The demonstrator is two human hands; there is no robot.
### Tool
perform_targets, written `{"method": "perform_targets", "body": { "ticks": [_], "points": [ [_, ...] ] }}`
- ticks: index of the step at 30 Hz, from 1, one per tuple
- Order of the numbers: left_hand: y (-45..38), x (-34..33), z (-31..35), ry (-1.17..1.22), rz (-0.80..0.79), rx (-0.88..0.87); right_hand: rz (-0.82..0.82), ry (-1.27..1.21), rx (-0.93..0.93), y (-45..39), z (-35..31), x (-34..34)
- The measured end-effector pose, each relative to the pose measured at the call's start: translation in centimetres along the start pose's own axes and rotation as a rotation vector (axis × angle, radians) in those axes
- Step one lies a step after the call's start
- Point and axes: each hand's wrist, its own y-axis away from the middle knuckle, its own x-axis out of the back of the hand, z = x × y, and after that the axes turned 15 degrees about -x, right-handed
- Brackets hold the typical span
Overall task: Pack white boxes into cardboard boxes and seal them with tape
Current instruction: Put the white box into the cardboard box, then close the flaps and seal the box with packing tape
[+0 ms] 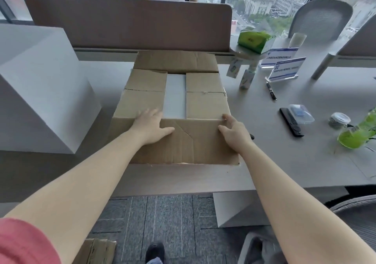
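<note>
Table point(284, 162): grey surface before a high window, carrying everything named below.
Large white box point(40, 92): stands at the left end of the table, well apart from the hands.
Cardboard box point(175, 105): sits mid-table against the brown divider point(130, 23); both side flaps are folded in, the far flap stands open toward the divider, and the near flap lies folded outward toward the person.
White box point(175, 97): lies inside the cardboard box, showing as a pale strip between the two side flaps.
Left hand point(151, 127): spread flat, fingers straight, pressing on the near edge of the left side flap and the near flap; it holds nothing.
Right hand point(234, 131): fingers lightly bent at the box's near right corner, fingertips touching the edge of the right side flap; whether it pinches the cardboard cannot be told.
Green packet point(252, 40): rests on a small shelf by the divider's right end.
Blue-and-white signs point(284, 66): stand right of the cardboard box.
Black remote point(291, 124): lies further right, just beside a clear plastic case point(301, 114).
Pen point(271, 90): lies below the signs.
</note>
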Motion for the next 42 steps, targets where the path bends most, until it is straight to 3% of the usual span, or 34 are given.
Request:
{"method": "perform_targets", "body": {
  "ticks": [4,10,13,18,22,30,33,37,42],
  "points": [
    [1.4,0.0,0.7,0.044,0.025,-0.027,-0.024,0.093,-0.021,0.0,-0.3,0.5],
    [4.1,-0.2,0.2,0.053,-0.085,-0.099,-0.126,-0.277,-0.145,1.6,0.8,0.8],
    [5.5,-0.5,-0.3,0.017,-0.095,-0.122,-0.146,-0.343,-0.264,3.2,1.0,0.8],
    [7.5,0.5,-0.3,-0.036,0.227,-0.254,-0.051,-0.692,-0.308,5.1,1.0,1.1],
    [7.9,2.6,0.3,-0.051,0.572,-0.281,-0.073,-1.037,-0.190,7.0,0.0,2.3],
    [3.7,5.0,-0.8,-0.023,0.825,-0.194,0.083,-0.724,0.082,5.4,-3.3,2.4],
    [1.3,5.3,-1.6,-0.046,0.831,-0.236,0.156,-0.642,0.105,2.6,-4.4,2.3],
    [-2.1,5.5,-2.1,-0.083,0.654,-0.138,0.267,-0.399,0.052,-2.5,-5.4,2.9],
    [-6.6,5.4,-3.2,-0.049,0.333,0.007,0.203,-0.177,-0.010,-7.8,-6.7,3.1]
  ]
}}
